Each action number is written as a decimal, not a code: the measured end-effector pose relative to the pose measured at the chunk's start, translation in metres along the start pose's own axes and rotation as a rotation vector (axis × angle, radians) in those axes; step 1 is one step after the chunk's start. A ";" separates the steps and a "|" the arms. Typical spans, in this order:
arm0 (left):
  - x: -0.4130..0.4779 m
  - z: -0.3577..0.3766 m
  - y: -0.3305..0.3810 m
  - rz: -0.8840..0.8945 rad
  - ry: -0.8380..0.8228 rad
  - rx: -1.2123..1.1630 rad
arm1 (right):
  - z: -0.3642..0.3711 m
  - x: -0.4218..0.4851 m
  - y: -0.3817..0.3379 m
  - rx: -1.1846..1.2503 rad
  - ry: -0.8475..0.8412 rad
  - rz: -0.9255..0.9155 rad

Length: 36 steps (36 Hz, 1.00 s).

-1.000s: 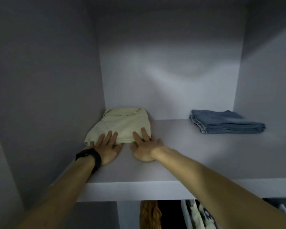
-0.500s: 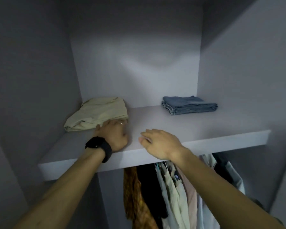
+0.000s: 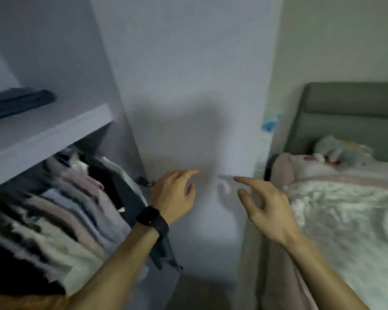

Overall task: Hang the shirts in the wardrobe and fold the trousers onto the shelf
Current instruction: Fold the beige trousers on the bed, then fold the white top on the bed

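Fingers loose and empty on left hand and right hand, folded trousers parked on shelf, shirts hung below, likely between garments; next: turn to bed, find another piece.

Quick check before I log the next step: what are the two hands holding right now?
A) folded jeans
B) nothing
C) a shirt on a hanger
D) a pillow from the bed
B: the left hand and the right hand both hover with loose, spread fingers in front of the wardrobe panel, and neither holds anything.
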State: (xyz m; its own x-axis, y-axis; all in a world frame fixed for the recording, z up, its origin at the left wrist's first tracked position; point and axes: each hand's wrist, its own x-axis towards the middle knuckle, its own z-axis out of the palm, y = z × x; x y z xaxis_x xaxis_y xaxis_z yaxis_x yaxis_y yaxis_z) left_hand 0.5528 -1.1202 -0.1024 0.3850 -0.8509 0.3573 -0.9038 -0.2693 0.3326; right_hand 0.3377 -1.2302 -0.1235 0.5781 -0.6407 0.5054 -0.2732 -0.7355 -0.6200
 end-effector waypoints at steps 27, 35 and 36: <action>-0.053 0.295 0.510 1.012 -0.812 -0.152 | -0.293 -0.387 0.138 -0.400 0.609 1.261; -0.028 0.373 0.589 1.116 -0.893 -0.111 | -0.315 -0.392 0.213 -0.437 0.532 1.436; -0.022 0.389 0.600 1.130 -0.911 -0.104 | -0.319 -0.390 0.231 -0.444 0.507 1.456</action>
State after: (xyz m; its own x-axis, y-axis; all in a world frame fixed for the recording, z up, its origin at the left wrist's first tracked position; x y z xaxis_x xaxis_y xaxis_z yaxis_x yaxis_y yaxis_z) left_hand -0.0702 -1.4387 -0.2500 -0.7937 -0.5789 -0.1871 -0.6058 0.7241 0.3296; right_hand -0.1965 -1.2205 -0.2725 -0.6389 -0.7569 -0.1378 -0.5805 0.5918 -0.5592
